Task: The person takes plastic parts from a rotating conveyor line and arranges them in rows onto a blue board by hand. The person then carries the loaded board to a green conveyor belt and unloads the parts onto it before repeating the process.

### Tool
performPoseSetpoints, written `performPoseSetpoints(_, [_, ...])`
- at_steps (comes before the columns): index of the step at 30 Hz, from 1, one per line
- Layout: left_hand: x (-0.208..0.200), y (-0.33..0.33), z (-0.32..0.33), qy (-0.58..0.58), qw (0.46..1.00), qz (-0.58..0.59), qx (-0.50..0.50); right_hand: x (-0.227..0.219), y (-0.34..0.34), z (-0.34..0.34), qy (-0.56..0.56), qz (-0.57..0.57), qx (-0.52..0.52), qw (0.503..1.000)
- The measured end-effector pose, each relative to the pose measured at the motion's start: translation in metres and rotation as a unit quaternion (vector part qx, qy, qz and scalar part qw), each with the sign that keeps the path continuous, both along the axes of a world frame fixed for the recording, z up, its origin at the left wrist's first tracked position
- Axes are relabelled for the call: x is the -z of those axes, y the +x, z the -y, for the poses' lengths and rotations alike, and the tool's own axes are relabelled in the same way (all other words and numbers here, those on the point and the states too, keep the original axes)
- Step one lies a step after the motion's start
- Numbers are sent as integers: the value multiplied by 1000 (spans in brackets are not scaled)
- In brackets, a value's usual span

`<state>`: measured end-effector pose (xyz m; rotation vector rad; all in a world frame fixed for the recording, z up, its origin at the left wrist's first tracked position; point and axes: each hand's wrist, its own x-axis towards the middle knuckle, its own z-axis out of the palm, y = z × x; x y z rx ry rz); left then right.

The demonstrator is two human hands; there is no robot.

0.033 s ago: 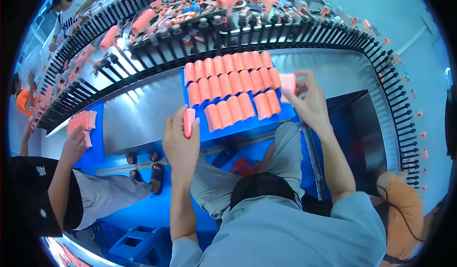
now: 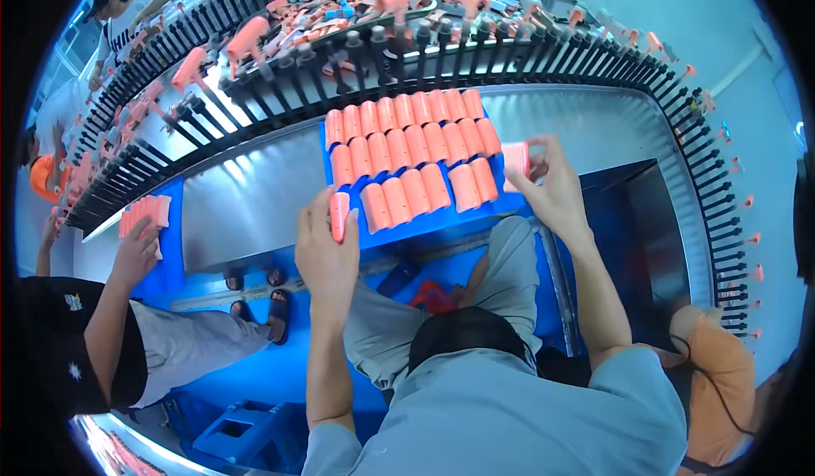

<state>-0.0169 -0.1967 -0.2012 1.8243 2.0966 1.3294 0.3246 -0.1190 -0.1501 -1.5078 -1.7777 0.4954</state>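
Note:
My left hand (image 2: 328, 247) is closed around a narrow coral-pink plastic piece (image 2: 340, 215), held upright at the front left edge of a blue mat (image 2: 367, 240). At the mat's right side, the thumb and fingers of my right hand (image 2: 550, 189) grip a paler pink plastic shell (image 2: 515, 162) with fine ribs. Between my hands, several coral-pink curved plastic shells (image 2: 411, 147) lie side by side in three rows on the mat. A gap splits the nearest row, leaving a pair of shells (image 2: 473, 184) at its right end.
A metal bench (image 2: 255, 189) carries the mat. Behind it curves a line of black pegs (image 2: 356, 69), some topped with pink housings (image 2: 248, 38). A dark metal bin (image 2: 632, 230) sits at right. On the left, a co-worker's hand (image 2: 136, 251) touches pink shells (image 2: 146, 211).
My left hand has shifted slightly right with its piece. The shell in my right hand sits a little lower and shows more of its ribbed pink face.

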Motion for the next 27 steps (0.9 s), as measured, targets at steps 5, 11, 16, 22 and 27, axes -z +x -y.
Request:
performPoseSetpoints(5, [15,27,-2,9,999,-27,-25,25,15,8,-39,101,22,994])
performPoseSetpoints(11, [-17,24,-2,-41,995,94,20,12,22,8,27,118,-41,992])
performPoseSetpoints(16, [-131,-55,-101,233,955,-171,58,-98,-48,-62,252,123,-173,944])
performPoseSetpoints(22, [-217,-137,-199,11,922,-335,195,-197,-181,-211,413,335,-460,710])
performPoseSetpoints(27, [-241,-180,-197,-10,905,-365,217,-225,-255,-208,217,440,-473,732])
